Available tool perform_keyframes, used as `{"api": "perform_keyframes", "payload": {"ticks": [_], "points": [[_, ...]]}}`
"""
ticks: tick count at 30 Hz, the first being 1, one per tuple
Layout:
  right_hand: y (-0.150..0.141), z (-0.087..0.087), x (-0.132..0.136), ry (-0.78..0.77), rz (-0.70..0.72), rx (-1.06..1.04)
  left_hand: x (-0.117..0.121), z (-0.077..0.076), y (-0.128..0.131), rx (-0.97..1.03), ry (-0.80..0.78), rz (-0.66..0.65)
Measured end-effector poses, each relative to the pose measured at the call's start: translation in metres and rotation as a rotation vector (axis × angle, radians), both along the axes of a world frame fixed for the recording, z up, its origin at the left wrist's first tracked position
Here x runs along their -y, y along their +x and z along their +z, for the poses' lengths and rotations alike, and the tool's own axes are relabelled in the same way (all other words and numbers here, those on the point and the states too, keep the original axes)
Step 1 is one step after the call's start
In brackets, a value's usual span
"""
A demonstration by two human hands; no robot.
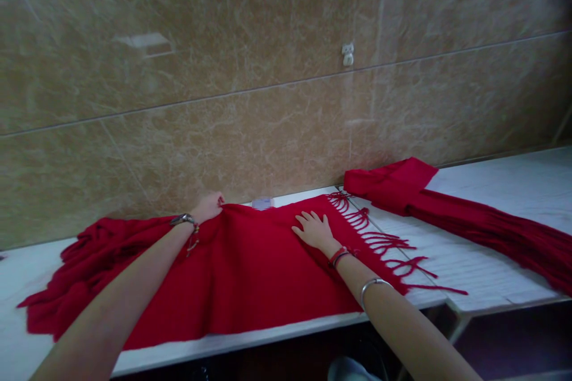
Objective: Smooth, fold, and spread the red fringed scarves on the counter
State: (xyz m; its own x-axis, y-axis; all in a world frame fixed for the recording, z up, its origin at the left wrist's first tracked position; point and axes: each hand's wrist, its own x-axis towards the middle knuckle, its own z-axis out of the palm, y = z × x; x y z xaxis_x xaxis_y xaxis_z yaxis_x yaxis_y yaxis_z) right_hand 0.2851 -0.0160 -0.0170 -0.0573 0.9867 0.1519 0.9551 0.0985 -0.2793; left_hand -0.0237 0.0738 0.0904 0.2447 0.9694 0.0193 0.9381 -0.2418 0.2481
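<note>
A large red scarf (250, 274) with a fringed right end lies spread over a white counter (487, 262). My left hand (206, 207) is at the scarf's far edge near the wall, fingers curled on the cloth. My right hand (314, 230) lies flat on the scarf with fingers spread, just left of the fringe (384, 244). The scarf's left part is bunched up in folds (89, 250).
A second red scarf (447, 205) lies along the counter at the right, trailing toward the right edge. A marbled brown wall (268, 71) rises right behind the counter, with a small white fitting (347, 54) on it. The counter's front edge drops to dark space below.
</note>
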Motion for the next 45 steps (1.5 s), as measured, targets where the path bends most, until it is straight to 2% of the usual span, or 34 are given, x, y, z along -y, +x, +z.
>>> {"api": "perform_keyframes", "payload": {"ticks": [5,7,9,12,15,18,21,22,25,28,30,33,38,39,43,45], "points": [[0.000,-0.001,0.000,0.031,0.004,-0.011,0.010,-0.027,0.014,0.063,-0.362,-0.069],[0.000,-0.001,0.000,0.039,0.002,-0.009,0.008,-0.029,0.015,0.096,-0.371,-0.101],[-0.001,-0.001,0.000,0.035,-0.003,-0.008,0.003,-0.026,0.014,0.070,-0.211,-0.076],[-0.001,0.000,0.000,0.014,-0.008,-0.010,-0.007,-0.016,0.011,0.012,0.046,0.027],[-0.001,0.001,-0.001,-0.005,-0.008,-0.003,-0.008,-0.012,0.009,-0.024,0.175,0.122],[-0.001,0.001,0.000,-0.010,-0.011,0.002,0.003,-0.025,0.014,-0.119,0.357,0.174],[-0.001,0.002,0.000,-0.014,-0.012,0.007,0.020,-0.053,0.025,-0.242,0.489,0.142],[-0.001,0.002,0.000,-0.016,-0.012,0.010,0.024,-0.064,0.029,-0.251,0.450,0.108],[-0.001,0.002,0.001,-0.024,-0.012,0.027,0.032,-0.091,0.030,-0.232,0.155,-0.016],[0.001,0.001,0.002,-0.022,-0.026,0.052,0.033,-0.102,0.016,-0.227,0.002,-0.041],[0.002,-0.001,0.003,-0.016,-0.045,0.066,0.033,-0.101,0.002,-0.222,-0.010,-0.048],[0.004,-0.003,0.004,-0.018,-0.060,0.094,0.034,-0.093,-0.010,-0.212,-0.001,-0.071],[0.004,-0.005,0.004,-0.044,-0.073,0.160,0.031,-0.078,0.005,-0.152,-0.007,-0.176],[0.004,-0.006,0.004,-0.042,-0.078,0.175,0.030,-0.079,0.011,-0.135,-0.001,-0.159],[0.004,-0.009,0.005,-0.058,-0.088,0.238,0.031,-0.095,0.026,-0.100,0.073,0.059],[0.006,-0.007,0.005,-0.089,-0.076,0.265,0.034,-0.103,0.027,-0.080,0.091,0.077]]}}
